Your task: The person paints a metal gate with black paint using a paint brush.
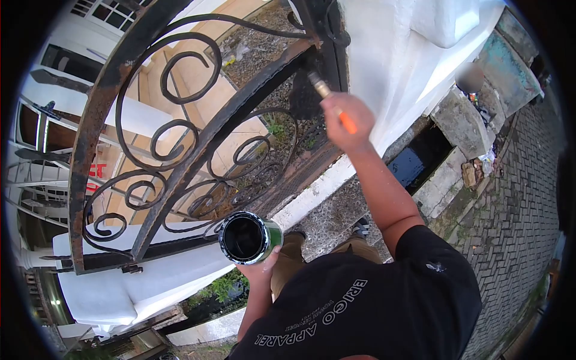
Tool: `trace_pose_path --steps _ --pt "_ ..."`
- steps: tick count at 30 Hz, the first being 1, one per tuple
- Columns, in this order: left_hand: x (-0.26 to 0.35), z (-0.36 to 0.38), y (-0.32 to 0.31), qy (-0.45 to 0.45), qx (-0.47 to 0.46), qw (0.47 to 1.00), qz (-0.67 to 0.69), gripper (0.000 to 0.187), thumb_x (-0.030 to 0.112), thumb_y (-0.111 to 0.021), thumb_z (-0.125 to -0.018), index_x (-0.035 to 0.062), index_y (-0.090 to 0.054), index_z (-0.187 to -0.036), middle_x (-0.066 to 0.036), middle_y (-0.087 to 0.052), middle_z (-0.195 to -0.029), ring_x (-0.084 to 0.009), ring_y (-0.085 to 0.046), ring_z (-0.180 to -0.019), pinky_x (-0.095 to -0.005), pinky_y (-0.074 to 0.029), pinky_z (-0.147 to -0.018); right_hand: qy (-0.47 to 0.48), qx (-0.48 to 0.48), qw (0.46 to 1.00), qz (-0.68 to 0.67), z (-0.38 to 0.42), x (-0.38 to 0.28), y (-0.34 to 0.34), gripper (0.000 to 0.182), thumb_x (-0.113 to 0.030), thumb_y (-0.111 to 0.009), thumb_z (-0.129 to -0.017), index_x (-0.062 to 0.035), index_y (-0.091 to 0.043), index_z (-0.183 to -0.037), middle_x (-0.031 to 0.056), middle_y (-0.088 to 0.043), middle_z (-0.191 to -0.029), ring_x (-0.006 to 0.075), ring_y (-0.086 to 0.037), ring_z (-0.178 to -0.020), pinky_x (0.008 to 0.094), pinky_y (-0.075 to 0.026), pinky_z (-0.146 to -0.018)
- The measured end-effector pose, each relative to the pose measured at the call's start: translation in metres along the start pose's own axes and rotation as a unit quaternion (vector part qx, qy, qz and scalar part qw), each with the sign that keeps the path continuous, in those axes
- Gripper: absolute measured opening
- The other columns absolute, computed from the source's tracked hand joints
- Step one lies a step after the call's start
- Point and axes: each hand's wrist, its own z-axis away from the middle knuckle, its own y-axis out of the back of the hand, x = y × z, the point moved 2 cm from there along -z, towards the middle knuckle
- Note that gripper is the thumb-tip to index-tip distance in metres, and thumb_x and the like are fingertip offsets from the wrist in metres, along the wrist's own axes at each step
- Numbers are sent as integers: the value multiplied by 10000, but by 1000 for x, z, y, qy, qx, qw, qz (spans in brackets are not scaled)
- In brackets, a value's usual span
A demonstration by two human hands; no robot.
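Observation:
My right hand is closed around a paintbrush with an orange handle end. The dark bristles are at the black bar of an iron gate, near its upper corner by the white pillar; whether they touch it is hard to tell. Below the gate's scrollwork, my left hand grips a green can from underneath and the side. Black paint shows inside the can, and its rim is smeared. Rust-brown patches mark the gate's curved outer frame.
A white wall rises beside the gate. To the right, an open drain with dark water runs between concrete slabs, beside a paved road. Tiled floor lies behind the gate. Green plants grow below the can.

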Motion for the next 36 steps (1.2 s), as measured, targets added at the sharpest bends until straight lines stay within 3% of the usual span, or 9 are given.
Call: trace_pose_path --steps 4,6,10,17,21,22,30,34,36 --pt "6 0 -6 -8 9 1000 7 1050 211 -927 -581 10 -347 -1433 -140 -538 -1334 -250 -555 -1229 -397 -430 -1073 39 -10 999 -28 -2 -9 3 169 39 -746 -717 -56 -687 -843 103 -707 -823 274 -702 -750 333 -574 -661" --pt "4 0 -4 -11 0 1000 -8 1057 214 -928 -581 11 -341 -1435 -140 -535 -1337 -251 -553 -1230 -398 -431 -1073 -28 60 995 69 -8 5 11 175 40 -750 -708 -61 -684 -835 98 -701 -825 271 -702 -753 344 -586 -677" --pt "3 1 -8 -20 -5 1000 -7 1065 217 -934 -582 12 -336 -1438 -142 -532 -1343 -254 -551 -1234 -404 -430 -1077 79 -22 997 -7 -8 -3 -1 141 30 -739 -731 -66 -680 -816 101 -703 -813 278 -696 -728 354 -576 -640" --pt "7 7 -16 -25 -21 999 -23 1052 202 -933 -588 12 -342 -1437 -145 -530 -1350 -260 -550 -1245 -403 -427 -1089 25 7 999 20 -13 8 3 150 39 -721 -720 -74 -686 -813 90 -704 -838 265 -701 -785 352 -581 -681" --pt "10 6 -25 -22 -27 999 1 1041 202 -932 -591 13 -351 -1434 -141 -535 -1346 -261 -555 -1237 -404 -427 -1085 71 4 997 -20 -14 -7 7 168 46 -710 -719 -80 -686 -826 103 -707 -844 265 -698 -782 353 -574 -667" --pt "14 7 -29 -11 -26 1000 14 1040 207 -934 -591 12 -354 -1431 -141 -537 -1342 -261 -557 -1233 -403 -429 -1081 11 24 1000 15 -15 -1 9 166 42 -713 -722 -82 -686 -829 103 -703 -837 266 -698 -777 359 -576 -668" --pt "4 11 -33 13 -42 999 10 1038 222 -943 -585 1 -360 -1414 -147 -547 -1326 -254 -570 -1211 -391 -440 -1065 33 -50 993 -98 -1 -34 -4 120 26 -729 -747 -53 -687 -827 102 -699 -807 272 -706 -749 349 -577 -656" --pt "1 18 -29 18 -36 999 20 1046 235 -946 -585 0 -352 -1413 -150 -530 -1346 -257 -553 -1233 -394 -421 -1080 -100 21 994 -35 -10 6 14 68 8 -735 -783 -43 -711 -821 107 -716 -803 221 -699 -722 315 -551 -663" --pt "-4 18 -26 16 -31 999 18 1052 237 -947 -583 -1 -348 -1414 -150 -524 -1353 -259 -546 -1241 -396 -414 -1087 -107 73 992 1 -18 26 24 59 8 -738 -799 -27 -701 -829 108 -714 -802 217 -685 -699 318 -534 -635"
